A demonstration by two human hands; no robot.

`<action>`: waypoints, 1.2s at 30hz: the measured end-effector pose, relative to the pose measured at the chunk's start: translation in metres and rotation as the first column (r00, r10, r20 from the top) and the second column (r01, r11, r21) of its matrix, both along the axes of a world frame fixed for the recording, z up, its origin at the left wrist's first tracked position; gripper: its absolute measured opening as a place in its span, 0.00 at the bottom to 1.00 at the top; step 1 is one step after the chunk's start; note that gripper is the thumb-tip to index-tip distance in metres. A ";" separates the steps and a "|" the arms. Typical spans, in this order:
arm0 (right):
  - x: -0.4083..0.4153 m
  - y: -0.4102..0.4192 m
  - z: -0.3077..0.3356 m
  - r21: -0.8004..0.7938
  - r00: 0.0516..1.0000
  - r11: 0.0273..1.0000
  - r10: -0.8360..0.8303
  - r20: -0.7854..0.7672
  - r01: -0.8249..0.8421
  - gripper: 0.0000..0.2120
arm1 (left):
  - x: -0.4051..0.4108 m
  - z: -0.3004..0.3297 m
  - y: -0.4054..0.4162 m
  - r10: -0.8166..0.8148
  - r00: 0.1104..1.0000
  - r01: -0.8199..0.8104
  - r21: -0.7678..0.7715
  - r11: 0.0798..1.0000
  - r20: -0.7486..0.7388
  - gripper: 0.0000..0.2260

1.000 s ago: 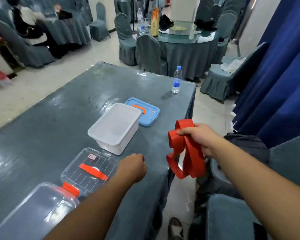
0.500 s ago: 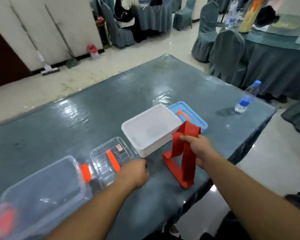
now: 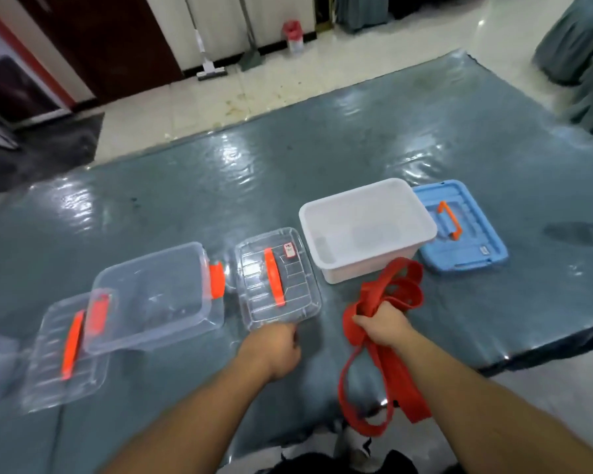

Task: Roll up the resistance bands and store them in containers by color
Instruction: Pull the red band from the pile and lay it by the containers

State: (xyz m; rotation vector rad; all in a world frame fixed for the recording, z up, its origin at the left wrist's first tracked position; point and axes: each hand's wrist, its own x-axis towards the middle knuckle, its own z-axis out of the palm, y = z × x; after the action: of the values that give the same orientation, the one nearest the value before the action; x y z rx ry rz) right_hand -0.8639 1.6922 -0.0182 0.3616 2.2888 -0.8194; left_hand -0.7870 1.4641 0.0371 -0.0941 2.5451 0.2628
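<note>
We grip the red band (image 3: 387, 302) in our right hand (image 3: 382, 325), over the bench (image 3: 356, 138). Its long loops hang toward us, past the edge. Our left hand (image 3: 274, 347), clenched and holding nothing, is just beside.

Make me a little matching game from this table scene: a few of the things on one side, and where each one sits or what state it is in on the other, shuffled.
Things:
1. red resistance bands
2. white bin
3. blue lid
4. clear lid with white label

Places or states:
A. lying flat at the far right of the row
B. gripped in the right hand, loops hanging off the table edge
C. open, nothing visible inside, between two lids
D. just ahead of the left hand

Pairs: 1-B, 2-C, 3-A, 4-D
</note>
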 end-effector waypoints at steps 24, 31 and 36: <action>-0.011 0.002 0.002 -0.550 0.658 0.468 -0.722 0.214 0.692 0.04 | 0.048 -0.020 -0.015 0.160 0.984 -0.160 -0.014 0.987 0.073 0.13; -0.018 0.016 -0.008 -0.311 0.887 0.831 -0.440 0.142 0.462 0.11 | 0.057 -0.020 -0.016 0.172 0.982 -0.171 -0.018 0.985 0.084 0.13; -0.015 0.020 0.006 -0.061 0.999 0.998 -0.014 0.038 0.016 0.11 | 0.059 -0.016 -0.018 0.186 0.981 -0.185 -0.021 0.983 0.060 0.12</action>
State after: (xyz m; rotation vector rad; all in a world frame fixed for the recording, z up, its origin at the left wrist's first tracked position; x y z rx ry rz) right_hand -0.8785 1.7119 -0.0125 0.3643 2.2230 -0.8811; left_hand -0.7277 1.4459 0.0213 -0.3409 2.4797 0.3080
